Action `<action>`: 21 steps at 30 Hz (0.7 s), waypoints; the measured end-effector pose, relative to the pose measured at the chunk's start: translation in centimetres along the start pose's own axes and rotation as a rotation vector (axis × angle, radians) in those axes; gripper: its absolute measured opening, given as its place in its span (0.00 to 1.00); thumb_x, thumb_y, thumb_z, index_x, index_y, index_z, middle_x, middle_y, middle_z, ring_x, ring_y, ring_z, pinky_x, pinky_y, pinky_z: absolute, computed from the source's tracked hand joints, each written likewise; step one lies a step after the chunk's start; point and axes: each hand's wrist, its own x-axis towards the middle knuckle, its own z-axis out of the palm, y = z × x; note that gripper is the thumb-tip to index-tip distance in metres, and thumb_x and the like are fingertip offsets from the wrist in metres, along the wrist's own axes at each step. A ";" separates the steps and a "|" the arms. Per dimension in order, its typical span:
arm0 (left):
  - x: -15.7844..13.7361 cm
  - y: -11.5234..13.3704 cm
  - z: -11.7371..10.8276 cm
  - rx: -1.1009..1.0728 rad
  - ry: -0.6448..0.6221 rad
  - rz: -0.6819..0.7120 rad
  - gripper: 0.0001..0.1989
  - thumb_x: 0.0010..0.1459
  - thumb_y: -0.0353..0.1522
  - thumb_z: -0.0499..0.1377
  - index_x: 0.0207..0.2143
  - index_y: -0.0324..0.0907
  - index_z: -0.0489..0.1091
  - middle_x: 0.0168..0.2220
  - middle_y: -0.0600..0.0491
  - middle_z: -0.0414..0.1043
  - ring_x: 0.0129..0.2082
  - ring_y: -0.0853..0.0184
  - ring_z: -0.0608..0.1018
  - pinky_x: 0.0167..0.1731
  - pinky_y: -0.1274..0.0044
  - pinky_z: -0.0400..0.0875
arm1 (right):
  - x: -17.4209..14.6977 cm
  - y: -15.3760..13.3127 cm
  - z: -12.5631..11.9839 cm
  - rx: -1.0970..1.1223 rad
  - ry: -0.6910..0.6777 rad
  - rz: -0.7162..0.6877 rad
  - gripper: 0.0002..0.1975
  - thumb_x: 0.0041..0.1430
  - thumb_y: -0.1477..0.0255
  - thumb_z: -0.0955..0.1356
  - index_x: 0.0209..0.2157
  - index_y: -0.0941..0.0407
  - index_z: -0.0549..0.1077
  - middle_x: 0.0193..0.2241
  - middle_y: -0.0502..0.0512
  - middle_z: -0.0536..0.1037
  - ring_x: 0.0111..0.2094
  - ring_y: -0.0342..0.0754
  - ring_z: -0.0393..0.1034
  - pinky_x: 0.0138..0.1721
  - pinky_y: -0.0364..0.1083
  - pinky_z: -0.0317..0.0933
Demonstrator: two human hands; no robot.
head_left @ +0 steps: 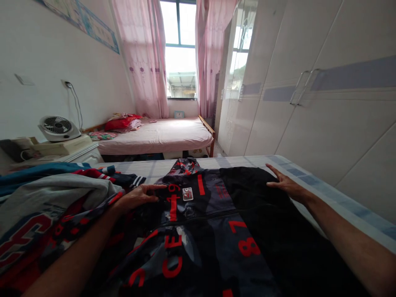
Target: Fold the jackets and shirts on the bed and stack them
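Note:
A black zip jacket [213, 231] with red lettering, numbers and a small white patch lies spread across the bed in front of me. Its zip runs across the middle, and the patterned collar or hood [185, 166] points to the far side. My left hand [144, 195] rests at the jacket's left part, fingers stretched out beside the red letters. At the far right edge of the black fabric, my right hand [286, 183] has its thumb and fingers apart. Neither hand visibly grips the cloth.
Left of the jacket is a pile of clothes with a grey sweatshirt [58, 202]. The bed [278, 163] has a blue-striped sheet. Beyond stand a fan [58, 128] on a cabinet, a pink-covered bed [167, 134] and a window. White wardrobes [293, 123] line the right side.

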 end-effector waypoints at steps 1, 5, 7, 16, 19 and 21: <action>0.1 0.0 0.0 0.033 0.016 0.017 0.31 0.39 0.32 0.67 0.50 0.38 0.71 0.22 0.55 0.74 0.19 0.72 0.71 0.19 0.83 0.62 | -0.1 -0.1 -0.1 -0.024 -0.052 -0.004 0.37 0.45 0.64 0.72 0.59 0.47 0.62 0.61 0.51 0.60 0.62 0.58 0.52 0.62 0.55 0.47; 0.2 0.0 -0.1 0.031 0.088 0.022 0.32 0.39 0.32 0.65 0.51 0.35 0.71 0.24 0.53 0.76 0.21 0.69 0.73 0.22 0.81 0.65 | -0.9 -1.6 -0.5 0.038 -0.162 0.144 0.28 0.45 0.66 0.72 0.50 0.53 0.73 0.45 0.57 0.78 0.48 0.58 0.70 0.55 0.55 0.59; -0.1 0.5 -0.3 0.067 0.132 0.054 0.34 0.40 0.33 0.63 0.53 0.34 0.69 0.27 0.51 0.77 0.24 0.66 0.76 0.26 0.78 0.68 | -1.6 -3.2 -0.8 0.157 -0.096 0.207 0.30 0.44 0.66 0.72 0.52 0.54 0.71 0.41 0.57 0.80 0.41 0.56 0.74 0.48 0.53 0.66; -3.7 7.4 -1.7 0.551 0.410 0.316 0.25 0.37 0.32 0.63 0.43 0.42 0.76 0.39 0.51 0.78 0.43 0.52 0.75 0.48 0.69 0.64 | -4.6 -9.9 -5.4 -0.451 0.108 -0.029 0.20 0.44 0.67 0.71 0.43 0.54 0.77 0.34 0.53 0.80 0.35 0.55 0.73 0.39 0.49 0.66; -5.2 10.3 -3.0 0.747 0.474 0.377 0.24 0.45 0.36 0.60 0.47 0.39 0.73 0.39 0.50 0.78 0.39 0.55 0.75 0.44 0.70 0.66 | -5.2 -11.7 -7.5 -0.571 0.340 -0.139 0.16 0.46 0.66 0.69 0.38 0.53 0.78 0.38 0.53 0.78 0.39 0.54 0.72 0.45 0.50 0.62; -6.1 12.5 -4.0 0.872 0.578 0.397 0.21 0.49 0.37 0.58 0.46 0.39 0.73 0.37 0.51 0.77 0.36 0.59 0.76 0.42 0.72 0.67 | -5.2 -13.2 -9.0 -0.590 0.518 -0.168 0.16 0.46 0.66 0.69 0.38 0.55 0.78 0.38 0.55 0.78 0.39 0.53 0.71 0.46 0.50 0.61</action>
